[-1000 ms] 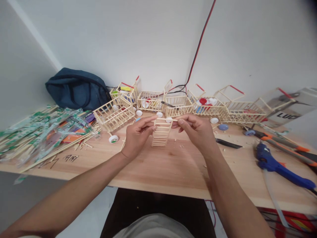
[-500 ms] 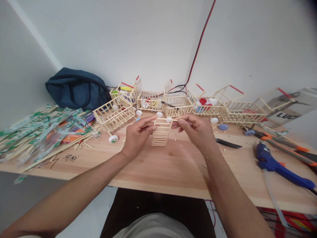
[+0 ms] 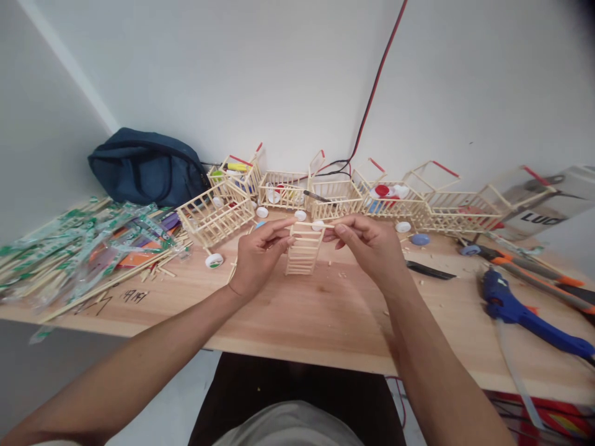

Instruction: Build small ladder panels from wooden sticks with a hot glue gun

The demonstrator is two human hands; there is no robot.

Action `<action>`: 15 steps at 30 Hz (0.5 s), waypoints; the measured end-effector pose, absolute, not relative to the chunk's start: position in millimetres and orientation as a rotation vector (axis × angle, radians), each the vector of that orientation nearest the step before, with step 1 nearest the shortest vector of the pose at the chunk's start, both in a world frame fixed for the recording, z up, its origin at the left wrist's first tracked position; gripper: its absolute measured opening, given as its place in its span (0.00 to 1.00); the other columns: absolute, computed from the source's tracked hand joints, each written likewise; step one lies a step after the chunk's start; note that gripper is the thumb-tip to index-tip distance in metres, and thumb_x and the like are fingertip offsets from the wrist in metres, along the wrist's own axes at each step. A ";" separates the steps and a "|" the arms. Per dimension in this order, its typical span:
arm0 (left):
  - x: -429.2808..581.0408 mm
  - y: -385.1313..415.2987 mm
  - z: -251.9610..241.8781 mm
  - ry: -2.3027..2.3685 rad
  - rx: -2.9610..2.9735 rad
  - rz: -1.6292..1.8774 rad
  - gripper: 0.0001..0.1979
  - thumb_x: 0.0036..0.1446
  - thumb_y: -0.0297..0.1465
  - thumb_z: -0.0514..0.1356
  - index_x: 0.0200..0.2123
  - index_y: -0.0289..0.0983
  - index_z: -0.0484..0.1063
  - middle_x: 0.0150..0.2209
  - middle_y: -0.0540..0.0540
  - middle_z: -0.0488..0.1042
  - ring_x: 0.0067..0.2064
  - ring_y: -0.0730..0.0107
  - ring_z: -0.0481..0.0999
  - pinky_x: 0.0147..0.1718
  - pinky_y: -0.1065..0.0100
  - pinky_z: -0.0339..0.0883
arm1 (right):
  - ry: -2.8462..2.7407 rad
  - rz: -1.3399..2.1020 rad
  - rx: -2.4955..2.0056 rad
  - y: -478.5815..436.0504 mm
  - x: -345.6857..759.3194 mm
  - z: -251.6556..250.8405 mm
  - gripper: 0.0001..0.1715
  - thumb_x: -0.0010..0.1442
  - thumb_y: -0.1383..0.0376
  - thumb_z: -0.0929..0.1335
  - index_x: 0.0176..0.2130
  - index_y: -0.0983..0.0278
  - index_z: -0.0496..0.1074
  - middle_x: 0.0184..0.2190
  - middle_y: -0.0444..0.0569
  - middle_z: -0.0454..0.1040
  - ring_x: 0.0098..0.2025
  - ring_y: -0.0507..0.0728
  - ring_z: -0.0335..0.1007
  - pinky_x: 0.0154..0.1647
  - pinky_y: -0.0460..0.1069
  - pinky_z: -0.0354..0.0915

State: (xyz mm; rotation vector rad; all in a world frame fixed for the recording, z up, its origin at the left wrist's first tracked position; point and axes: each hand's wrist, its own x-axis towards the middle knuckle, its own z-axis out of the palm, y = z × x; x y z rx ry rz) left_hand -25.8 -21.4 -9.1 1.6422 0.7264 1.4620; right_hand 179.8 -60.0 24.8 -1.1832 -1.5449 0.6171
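A small slatted frame of thin wooden sticks [image 3: 303, 253] stands upright on the table between my hands. My left hand [image 3: 260, 251] pinches its upper left side, thumb and fingertips together. On the other side, my right hand [image 3: 367, 244] pinches a short wooden stick [image 3: 328, 225] that lies along the frame's top edge. Just behind that edge shows a white round cap [image 3: 317, 226]; whether it touches the frame I cannot tell. Several little shopping carts made of sticks, such as the nearest one [image 3: 216, 214], stand behind my hands, with bottle-cap wheels and red handles.
On the left lie wrapped chopsticks [image 3: 93, 248] and a dark blue bag [image 3: 149, 166]. To the right are a blue glue gun [image 3: 525, 313], orange-handled pliers [image 3: 534, 266], a black blade-like tool [image 3: 430, 269] and a blue cap [image 3: 419, 239]. The wooden table's [image 3: 297, 328] front edge is near my lap.
Almost nothing differs. The whole view has shifted very slightly, while both hands keep the same hold on the stick frame and the short stick.
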 end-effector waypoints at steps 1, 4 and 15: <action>-25.8 -21.4 -9.4 0.727 1.641 1.461 0.15 0.53 0.29 0.67 0.46 0.38 0.78 0.31 0.48 0.80 0.28 0.76 0.76 0.30 0.73 0.73 | -1.546 0.613 -1.181 -60.0 179.7 25.2 0.12 0.62 0.57 0.68 0.34 0.62 0.76 0.31 0.49 0.80 0.34 0.54 0.78 0.30 0.47 0.72; -25.7 -21.3 -9.8 0.736 1.636 1.454 0.16 0.53 0.29 0.67 0.46 0.39 0.78 0.32 0.48 0.80 0.28 0.76 0.75 0.29 0.73 0.72 | -1.553 0.599 -1.182 -60.0 179.8 25.4 0.12 0.62 0.57 0.68 0.34 0.62 0.76 0.31 0.48 0.80 0.33 0.54 0.77 0.29 0.47 0.72; -25.6 -20.9 -10.4 0.731 1.628 1.446 0.16 0.53 0.29 0.67 0.47 0.38 0.78 0.32 0.48 0.80 0.28 0.77 0.74 0.29 0.74 0.71 | -1.547 0.616 -1.188 -60.8 179.7 25.1 0.12 0.62 0.57 0.68 0.34 0.63 0.76 0.32 0.49 0.80 0.33 0.54 0.77 0.30 0.48 0.72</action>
